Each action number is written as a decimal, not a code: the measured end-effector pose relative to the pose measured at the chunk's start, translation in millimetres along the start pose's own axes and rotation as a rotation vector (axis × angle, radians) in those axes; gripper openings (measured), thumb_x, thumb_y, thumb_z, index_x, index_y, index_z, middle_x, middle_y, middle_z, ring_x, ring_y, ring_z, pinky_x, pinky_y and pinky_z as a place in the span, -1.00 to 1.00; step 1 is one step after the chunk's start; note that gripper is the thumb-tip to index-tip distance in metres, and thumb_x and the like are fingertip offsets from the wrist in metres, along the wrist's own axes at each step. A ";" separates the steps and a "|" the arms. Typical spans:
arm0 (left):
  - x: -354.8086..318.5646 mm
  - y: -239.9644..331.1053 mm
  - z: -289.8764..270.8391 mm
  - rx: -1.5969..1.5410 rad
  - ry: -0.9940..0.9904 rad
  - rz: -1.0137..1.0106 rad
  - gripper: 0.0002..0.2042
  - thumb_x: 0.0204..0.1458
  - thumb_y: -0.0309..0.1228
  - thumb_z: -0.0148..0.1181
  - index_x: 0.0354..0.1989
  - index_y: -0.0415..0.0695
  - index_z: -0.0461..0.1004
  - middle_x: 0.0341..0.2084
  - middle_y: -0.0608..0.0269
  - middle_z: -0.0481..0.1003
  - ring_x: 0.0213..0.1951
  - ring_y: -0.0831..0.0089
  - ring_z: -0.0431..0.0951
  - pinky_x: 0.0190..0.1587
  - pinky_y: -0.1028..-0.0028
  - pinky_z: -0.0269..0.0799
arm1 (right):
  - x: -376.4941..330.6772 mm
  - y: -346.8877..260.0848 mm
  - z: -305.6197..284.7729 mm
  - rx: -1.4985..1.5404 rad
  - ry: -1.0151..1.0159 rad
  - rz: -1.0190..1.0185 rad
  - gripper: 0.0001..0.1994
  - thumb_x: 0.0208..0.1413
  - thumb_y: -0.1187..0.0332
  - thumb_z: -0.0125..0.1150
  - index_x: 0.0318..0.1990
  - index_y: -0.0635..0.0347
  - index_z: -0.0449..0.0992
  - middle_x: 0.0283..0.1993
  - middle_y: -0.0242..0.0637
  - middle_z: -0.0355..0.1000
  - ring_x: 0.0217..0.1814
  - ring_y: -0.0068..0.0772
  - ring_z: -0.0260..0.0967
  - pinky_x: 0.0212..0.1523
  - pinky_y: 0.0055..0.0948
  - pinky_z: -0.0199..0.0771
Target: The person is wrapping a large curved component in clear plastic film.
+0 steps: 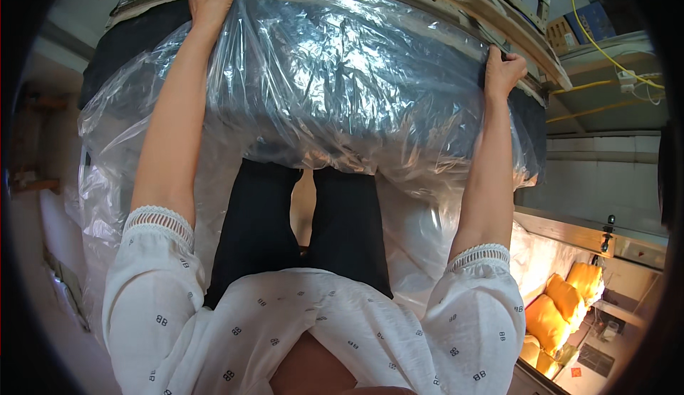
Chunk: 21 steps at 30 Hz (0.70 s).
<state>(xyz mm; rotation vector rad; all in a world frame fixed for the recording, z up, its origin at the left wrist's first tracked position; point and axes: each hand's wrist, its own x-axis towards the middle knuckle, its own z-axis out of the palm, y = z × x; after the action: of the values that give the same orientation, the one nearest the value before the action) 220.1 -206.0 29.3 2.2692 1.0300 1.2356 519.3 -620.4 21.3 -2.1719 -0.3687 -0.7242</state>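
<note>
Dark covering [132, 45], far left, partly under plastic. Left hand [212, 1], far left: fingers curled closed, pinching the sheet's far edge. Clear plastic sheet [328, 60], one, glossy and wrinkled: centre, spread between both hands over a dark surface, its near part hanging loosely by the black-trousered legs. Right hand [504, 74], far right: thumb and fingers closed on the same edge. Wooden slat [524, 42]: just beyond that hand. Orange bundles [559, 302]: near right.
</note>
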 end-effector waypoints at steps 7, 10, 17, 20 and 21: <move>-4.3 0.7 -11.5 -0.442 -0.184 -0.201 -0.66 -0.11 -0.11 0.28 -0.51 -0.14 0.40 -0.61 0.38 0.38 -0.52 0.66 0.31 -0.44 0.63 0.18 | 11.3 17.2 -1.3 0.109 0.036 0.107 -0.65 -0.04 0.20 0.16 -0.37 0.38 0.28 -0.19 0.09 0.19 -0.07 0.01 0.11 0.05 -0.20 0.08; 5.2 -14.3 -12.9 -0.198 -0.117 -0.078 -0.58 -0.03 -0.03 0.16 -0.40 -0.23 0.44 -0.54 0.23 0.45 -0.46 0.49 0.40 -0.35 0.49 0.27 | 19.9 21.6 -3.6 0.169 0.008 0.153 -0.65 0.00 0.19 0.11 -0.38 0.39 0.28 -0.22 0.08 0.20 -0.08 0.01 0.11 0.04 -0.18 0.08; -12.7 0.0 -28.1 0.074 -0.176 0.265 -0.64 0.16 -0.16 -0.18 -0.24 -0.21 0.43 -0.31 0.03 0.49 -0.16 0.13 0.47 -0.09 0.28 0.31 | -18.8 -28.2 -20.7 0.171 0.228 -0.141 -0.72 0.15 0.24 -0.03 -0.37 0.34 0.29 -0.24 -0.08 0.24 -0.15 -0.10 0.18 -0.03 -0.20 0.12; -19.6 9.2 -89.4 -0.197 0.040 0.162 -0.71 0.17 -0.26 -0.12 -0.19 -0.23 0.44 -0.37 0.21 0.49 -0.25 0.36 0.47 -0.16 0.41 0.32 | -62.1 -48.8 -45.2 0.575 -0.029 0.167 -0.75 0.18 0.25 -0.03 -0.36 0.30 0.29 -0.26 -0.21 0.25 -0.26 -0.28 0.24 -0.19 -0.33 0.26; -26.3 4.9 -111.3 -0.213 0.036 0.178 -0.73 0.17 -0.28 -0.10 -0.17 -0.22 0.44 -0.40 0.29 0.48 -0.30 0.47 0.45 -0.20 0.48 0.31 | -81.2 -66.4 -60.2 0.805 -0.130 0.381 -0.76 0.18 0.24 -0.01 -0.31 0.28 0.30 -0.27 -0.25 0.25 -0.31 -0.39 0.24 -0.29 -0.43 0.28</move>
<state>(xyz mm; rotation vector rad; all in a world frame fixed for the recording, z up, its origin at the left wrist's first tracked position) 120.3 -232.3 78.9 2.2168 0.6824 1.3896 400.5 -626.1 43.0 -1.4546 -0.2404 -0.1612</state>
